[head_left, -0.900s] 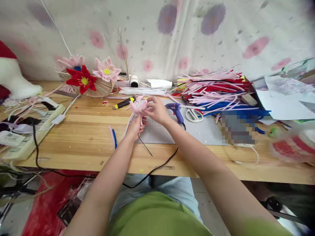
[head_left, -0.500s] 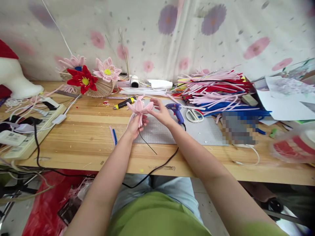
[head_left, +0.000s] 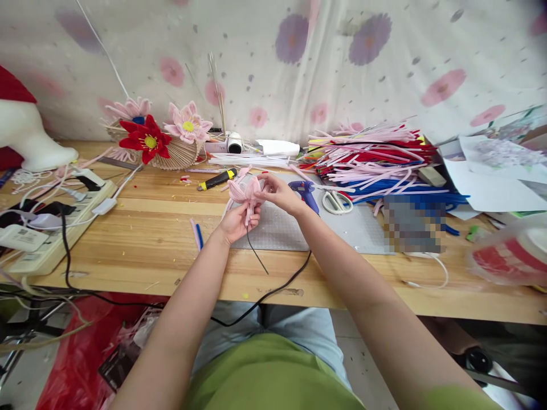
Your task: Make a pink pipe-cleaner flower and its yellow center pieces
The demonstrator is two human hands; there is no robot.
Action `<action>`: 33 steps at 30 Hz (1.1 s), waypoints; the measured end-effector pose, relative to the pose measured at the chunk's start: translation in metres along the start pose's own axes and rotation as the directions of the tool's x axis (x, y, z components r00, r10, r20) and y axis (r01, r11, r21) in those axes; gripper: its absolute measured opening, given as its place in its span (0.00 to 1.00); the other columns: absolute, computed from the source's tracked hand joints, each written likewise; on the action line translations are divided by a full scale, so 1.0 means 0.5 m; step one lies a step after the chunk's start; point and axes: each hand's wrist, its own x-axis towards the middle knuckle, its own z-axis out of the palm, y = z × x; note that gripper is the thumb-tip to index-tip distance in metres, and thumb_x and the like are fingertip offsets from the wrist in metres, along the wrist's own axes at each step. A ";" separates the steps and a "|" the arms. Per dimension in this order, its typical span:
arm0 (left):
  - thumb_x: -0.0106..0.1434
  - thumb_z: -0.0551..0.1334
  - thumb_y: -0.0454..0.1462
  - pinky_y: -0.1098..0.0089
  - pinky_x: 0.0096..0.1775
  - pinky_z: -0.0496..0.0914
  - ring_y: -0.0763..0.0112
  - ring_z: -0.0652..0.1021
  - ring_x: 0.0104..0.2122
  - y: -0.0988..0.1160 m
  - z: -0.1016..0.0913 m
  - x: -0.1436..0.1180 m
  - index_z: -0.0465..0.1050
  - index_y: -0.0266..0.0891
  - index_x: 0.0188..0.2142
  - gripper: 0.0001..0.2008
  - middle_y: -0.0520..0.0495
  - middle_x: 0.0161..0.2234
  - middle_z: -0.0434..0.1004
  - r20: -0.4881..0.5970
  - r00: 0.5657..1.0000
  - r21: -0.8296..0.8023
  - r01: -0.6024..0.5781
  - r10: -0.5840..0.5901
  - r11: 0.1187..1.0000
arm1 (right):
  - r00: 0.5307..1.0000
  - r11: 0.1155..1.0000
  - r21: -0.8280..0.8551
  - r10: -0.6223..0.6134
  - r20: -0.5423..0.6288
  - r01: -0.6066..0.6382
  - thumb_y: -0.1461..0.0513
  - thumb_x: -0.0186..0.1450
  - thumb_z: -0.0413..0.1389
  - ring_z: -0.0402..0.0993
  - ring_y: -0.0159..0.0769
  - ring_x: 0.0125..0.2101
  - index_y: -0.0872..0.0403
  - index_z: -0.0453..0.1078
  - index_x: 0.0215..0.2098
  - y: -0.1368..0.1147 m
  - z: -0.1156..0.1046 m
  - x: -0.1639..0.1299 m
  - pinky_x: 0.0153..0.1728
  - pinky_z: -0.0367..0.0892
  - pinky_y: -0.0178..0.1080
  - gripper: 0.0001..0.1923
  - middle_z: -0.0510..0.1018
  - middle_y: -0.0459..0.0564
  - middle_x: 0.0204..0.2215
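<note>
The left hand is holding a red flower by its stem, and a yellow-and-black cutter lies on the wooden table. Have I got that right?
Not quite: the head view shows that the left hand holds a pink flower by its stem. The yellow-and-black cutter does lie on the wooden table.

A flower [head_left: 240, 191] shows pale pink, a bloom [head_left: 137, 138] red with yellow center; the glue gun [head_left: 308, 195] is purple, the cutter [head_left: 217, 179] yellow and black, the mat [head_left: 280, 232] gridded gray, the curtain [head_left: 260, 51] floral-printed in pink and purple.
</note>
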 end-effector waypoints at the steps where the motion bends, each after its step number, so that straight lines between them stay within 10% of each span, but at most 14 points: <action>1: 0.66 0.45 0.37 0.82 0.16 0.60 0.84 0.64 0.16 0.002 -0.001 0.000 0.67 0.29 0.35 0.15 0.48 0.23 0.66 0.034 0.999 -0.045 0.021 -0.019 0.999 | 1.000 1.000 0.002 -0.003 -0.001 0.003 0.55 0.53 0.59 0.61 0.28 0.28 0.54 0.65 0.44 -0.001 0.000 0.001 0.31 0.60 0.34 0.22 0.69 0.44 0.30; 8: 0.66 0.46 0.39 0.84 0.10 0.45 0.84 0.53 0.11 0.009 -0.007 0.003 0.65 0.33 0.33 0.14 0.58 0.16 0.50 0.010 0.991 -0.112 0.134 -0.133 0.985 | 1.000 0.999 -0.051 -0.012 -0.006 0.011 0.54 0.53 0.58 0.65 0.33 0.36 0.54 0.63 0.46 -0.018 0.009 0.001 0.39 0.62 0.39 0.24 0.70 0.49 0.39; 17: 0.65 0.47 0.38 0.83 0.10 0.41 0.85 0.49 0.10 0.012 -0.008 0.005 0.62 0.35 0.27 0.13 0.60 0.15 0.44 -0.037 0.998 -0.170 -0.047 0.041 0.984 | 0.854 0.990 0.141 0.059 -0.517 0.017 0.49 0.57 0.52 0.64 0.36 0.47 0.48 0.54 0.51 0.030 -0.011 -0.009 0.50 0.59 0.44 0.26 0.67 0.50 0.44; 33: 0.66 0.46 0.39 0.82 0.11 0.44 0.84 0.51 0.11 0.014 -0.001 -0.004 0.66 0.35 0.29 0.16 0.59 0.15 0.46 -0.075 0.986 -0.219 -0.161 0.148 0.962 | 0.868 0.933 0.296 0.313 -0.385 -0.205 0.54 0.51 0.55 0.66 0.30 0.31 0.53 0.65 0.32 0.061 0.017 -0.073 0.38 0.63 0.37 0.14 0.70 0.45 0.30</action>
